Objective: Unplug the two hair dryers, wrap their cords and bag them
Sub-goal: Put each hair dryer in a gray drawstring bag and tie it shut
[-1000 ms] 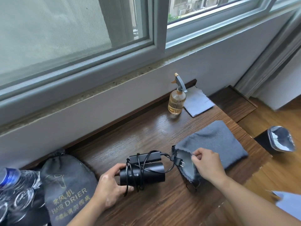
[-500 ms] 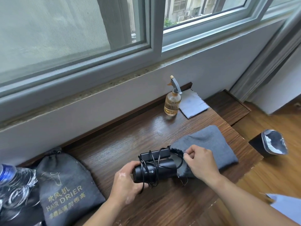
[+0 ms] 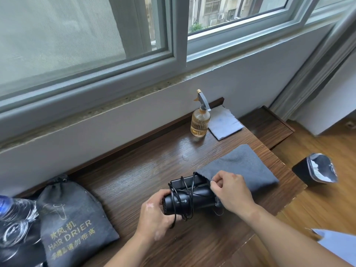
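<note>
A black hair dryer (image 3: 189, 199), its cord wound around it, lies sideways just above the wooden desk (image 3: 134, 180). My left hand (image 3: 154, 216) grips its rear end. The dryer's front end sits inside the mouth of a flat grey cloth bag (image 3: 240, 166). My right hand (image 3: 231, 191) pinches the bag's rim and holds it open over the dryer. A second grey bag (image 3: 73, 222), printed "HAIR DRIER", lies full and drawn shut at the desk's left.
An amber spray bottle (image 3: 200, 122) and a folded pale cloth (image 3: 224, 122) stand at the back by the wall. Water bottles (image 3: 11, 212) crowd the left edge. A black bin (image 3: 316, 170) with a liner sits on the floor to the right.
My left hand has pushed the dryer rightward, from outside the bag to its front end inside the mouth. My right hand has kept hold of the rim, drawing it over the dryer.
</note>
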The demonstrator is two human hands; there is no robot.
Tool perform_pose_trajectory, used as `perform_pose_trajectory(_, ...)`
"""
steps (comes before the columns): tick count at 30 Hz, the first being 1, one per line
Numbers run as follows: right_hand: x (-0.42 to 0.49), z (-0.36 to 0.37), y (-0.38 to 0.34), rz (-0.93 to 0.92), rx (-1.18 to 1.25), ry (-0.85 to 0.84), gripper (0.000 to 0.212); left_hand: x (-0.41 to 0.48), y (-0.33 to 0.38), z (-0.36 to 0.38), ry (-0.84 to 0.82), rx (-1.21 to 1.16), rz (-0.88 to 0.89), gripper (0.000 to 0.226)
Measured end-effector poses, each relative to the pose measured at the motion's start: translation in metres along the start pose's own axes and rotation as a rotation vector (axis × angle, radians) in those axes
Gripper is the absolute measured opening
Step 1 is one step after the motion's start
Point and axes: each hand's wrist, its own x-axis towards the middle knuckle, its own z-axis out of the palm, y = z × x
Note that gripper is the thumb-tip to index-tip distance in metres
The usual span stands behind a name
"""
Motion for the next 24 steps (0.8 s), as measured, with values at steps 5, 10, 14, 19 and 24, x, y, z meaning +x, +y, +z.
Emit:
perform_pose_trajectory(5, -0.006, 0.003, -0.003, -0.055, 0.003, -0.025, 0.012, 0.001, 0.004, 0.011, 0.003, -0.042, -0.040, 0.067)
perform_pose_trajectory(10, 0.000, 0.004, -0.009, -0.076, 0.010, -0.031, 0.011, -0.002, 0.002, 0.021, -0.041, 0.016, 0.004, 0.067)
perform_pose_trajectory(14, -0.003, 0.010, -0.015, -0.139, -0.016, -0.059, 0.009, -0.001, 0.006, 0.024, -0.038, 0.004, -0.013, 0.067)
perform_pose_trajectory(19, -0.012, 0.016, -0.016, -0.210, -0.043, -0.065, 0.009, 0.002, 0.007, 0.021, 0.013, -0.059, -0.084, 0.064)
perform_pose_trajectory(24, -0.020, 0.025, -0.018, -0.249, -0.013, -0.096, 0.012, 0.005, 0.005, 0.021, 0.101, -0.166, -0.208, 0.064)
